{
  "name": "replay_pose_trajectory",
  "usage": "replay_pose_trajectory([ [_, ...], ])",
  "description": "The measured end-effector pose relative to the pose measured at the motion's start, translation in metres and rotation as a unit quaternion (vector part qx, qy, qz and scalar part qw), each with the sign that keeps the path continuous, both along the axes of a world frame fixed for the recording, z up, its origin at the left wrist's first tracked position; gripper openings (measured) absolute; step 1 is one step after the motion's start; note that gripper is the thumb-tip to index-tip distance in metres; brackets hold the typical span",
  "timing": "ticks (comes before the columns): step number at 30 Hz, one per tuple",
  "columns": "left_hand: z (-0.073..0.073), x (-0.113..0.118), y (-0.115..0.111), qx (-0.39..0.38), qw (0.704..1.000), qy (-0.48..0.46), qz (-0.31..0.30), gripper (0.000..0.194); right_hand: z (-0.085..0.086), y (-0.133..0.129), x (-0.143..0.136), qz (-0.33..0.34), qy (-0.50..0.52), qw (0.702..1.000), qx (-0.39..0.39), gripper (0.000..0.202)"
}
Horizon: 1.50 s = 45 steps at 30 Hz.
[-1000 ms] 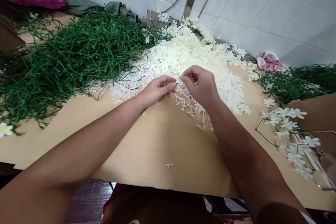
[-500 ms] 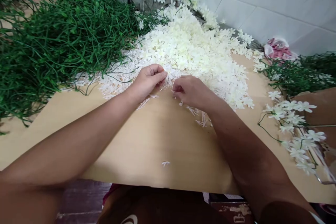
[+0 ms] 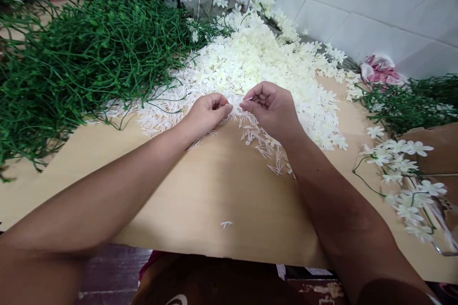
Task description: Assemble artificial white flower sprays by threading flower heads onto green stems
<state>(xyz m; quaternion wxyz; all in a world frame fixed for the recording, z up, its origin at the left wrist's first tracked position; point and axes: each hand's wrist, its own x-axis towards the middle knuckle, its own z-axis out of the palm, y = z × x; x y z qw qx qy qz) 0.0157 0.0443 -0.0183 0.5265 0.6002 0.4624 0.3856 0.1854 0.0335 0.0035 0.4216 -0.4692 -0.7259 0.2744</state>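
Observation:
My left hand (image 3: 212,113) is closed in a pinch, thumb against forefinger, on what looks like a white artificial flower (image 3: 235,105) that blends into the pile behind it. Just to its right, my right hand (image 3: 271,108) is also pinched; whatever lies between its fingertips is too small to name. Both hands hover low at the front edge of a heap of white artificial flowers (image 3: 257,59). Thin white plastic stems (image 3: 161,107) are spread left of the hands, and more loose stems (image 3: 263,145) lie below my right hand.
Green plastic stalks (image 3: 107,52) form a big heap on the left. At right lie finished-looking flower sprays (image 3: 406,167), more greenery (image 3: 425,100), cardboard (image 3: 438,147) and a pink-white cloth (image 3: 381,70). A small white piece (image 3: 226,224) sits near the board's (image 3: 179,200) front edge. Tiled wall (image 3: 358,5) stands behind.
My right hand has risen and turned, its pinched fingertips coming up from the loose stems toward my left hand. My left hand has shifted slightly right and down.

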Motion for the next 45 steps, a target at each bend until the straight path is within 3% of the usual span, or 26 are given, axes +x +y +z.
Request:
replay_pose_trajectory([
  [8,-0.002,0.0,-0.003,0.013,1.0,0.018,0.008,0.019,-0.002,-0.007,-0.005,-0.016,-0.098,0.975,0.198,0.009],
  [14,0.002,0.002,-0.004,0.012,0.999,0.033,0.018,0.017,-0.011,-0.004,-0.005,-0.01,-0.135,0.962,0.235,0.009],
  [19,0.0,0.003,-0.003,0.025,0.998,0.052,0.012,0.013,-0.025,0.003,-0.001,-0.023,-0.134,0.968,0.21,0.01],
  [25,-0.002,0.002,-0.003,0.035,0.999,0.04,0.002,0.012,-0.029,0.001,-0.003,-0.022,-0.098,0.978,0.182,0.01],
  [32,0.0,0.001,-0.003,0.058,0.997,0.046,-0.022,0.013,-0.032,0.0,-0.006,-0.013,-0.027,0.999,0.044,0.006],
  [40,0.0,-0.001,-0.003,-0.007,0.992,-0.109,-0.069,0.012,-0.023,0.003,-0.003,-0.039,0.059,0.998,0.003,0.011],
  [43,-0.001,0.0,-0.001,-0.007,0.993,-0.109,-0.047,0.002,-0.023,0.006,0.0,-0.033,0.114,0.992,-0.046,0.012],
  [45,-0.001,0.0,-0.001,0.005,0.995,-0.092,-0.039,0.007,-0.024,0.007,0.0,-0.016,0.135,0.989,-0.067,0.015],
])
